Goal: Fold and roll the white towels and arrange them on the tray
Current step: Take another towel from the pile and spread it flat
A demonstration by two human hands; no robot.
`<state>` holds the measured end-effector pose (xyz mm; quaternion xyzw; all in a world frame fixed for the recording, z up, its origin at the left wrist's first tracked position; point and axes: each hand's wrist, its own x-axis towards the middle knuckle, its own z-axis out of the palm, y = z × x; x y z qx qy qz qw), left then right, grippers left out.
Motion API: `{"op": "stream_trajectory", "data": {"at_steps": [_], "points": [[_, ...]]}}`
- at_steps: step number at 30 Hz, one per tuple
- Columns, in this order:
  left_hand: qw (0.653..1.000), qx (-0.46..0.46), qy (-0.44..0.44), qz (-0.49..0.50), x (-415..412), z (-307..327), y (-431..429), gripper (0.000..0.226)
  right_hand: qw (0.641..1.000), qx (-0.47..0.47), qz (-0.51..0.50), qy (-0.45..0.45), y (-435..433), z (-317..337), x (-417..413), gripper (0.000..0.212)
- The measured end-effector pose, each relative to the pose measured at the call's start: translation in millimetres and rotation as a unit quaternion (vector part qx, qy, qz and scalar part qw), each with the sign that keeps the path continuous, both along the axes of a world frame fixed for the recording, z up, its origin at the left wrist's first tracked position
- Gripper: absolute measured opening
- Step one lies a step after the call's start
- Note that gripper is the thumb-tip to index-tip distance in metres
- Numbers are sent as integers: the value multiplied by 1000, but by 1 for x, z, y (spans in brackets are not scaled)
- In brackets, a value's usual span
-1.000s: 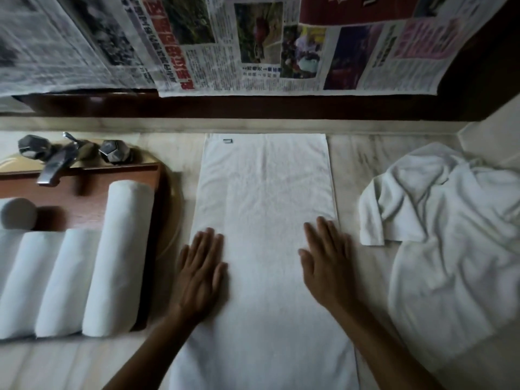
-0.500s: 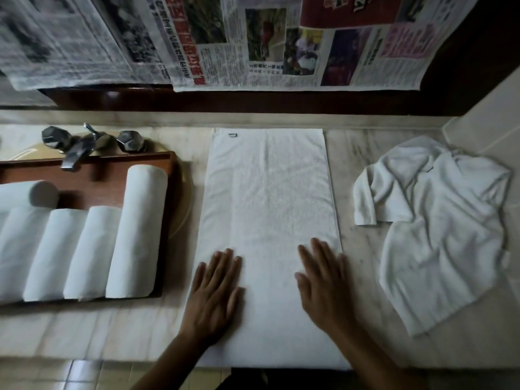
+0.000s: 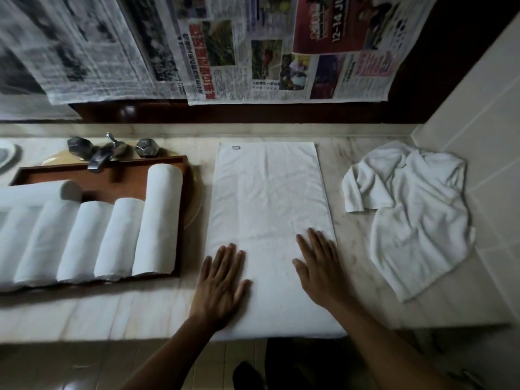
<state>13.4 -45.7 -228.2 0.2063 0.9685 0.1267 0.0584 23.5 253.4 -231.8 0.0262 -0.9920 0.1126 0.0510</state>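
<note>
Pressing my left hand [image 3: 219,285] and right hand [image 3: 320,268] flat, fingers straight, gripping nothing, on the folded towel [image 3: 267,198]; its near end overhangs the counter [image 3: 112,311] and may slip off.

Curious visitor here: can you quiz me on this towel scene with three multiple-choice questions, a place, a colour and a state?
1. Where is the crumpled towel? A) on the floor B) on the counter, right of the flat towel C) hanging on the wall
2. What colour is the tray? A) blue B) white C) reddish brown
3. How are the left hand and right hand? A) open, flat on the flat towel B) gripping a roll C) in fists
Answers: 1 B, it lies on the marble beside that towel; 2 C, its wooden rim shows; 3 A, straight fingers press its near end.
</note>
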Motion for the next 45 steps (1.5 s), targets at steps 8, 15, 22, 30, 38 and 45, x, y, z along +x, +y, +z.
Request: {"op": "stream_trajectory", "data": {"at_steps": [8,15,22,30,38,45], "points": [[1000,13,17,-1,46,3,-12,70,1000,8,-12,-7,-15,2,50,62],[1000,-8,13,-4,55,10,-11,70,1000,1,-17,-7,-18,5,62,62],[999,1,-7,35,44,22,-6,65,999,-38,-11,-11,-6,13,41,56],[989,88,-4,116,13,57,93,40,987,-162,-1,6,49,39,-61,34],[974,140,-39,176,-16,51,192,40,985,-159,-35,-49,94,46,-191,39],[980,136,-16,141,-41,45,249,49,984,-138,-74,-85,116,47,-286,49]]}}
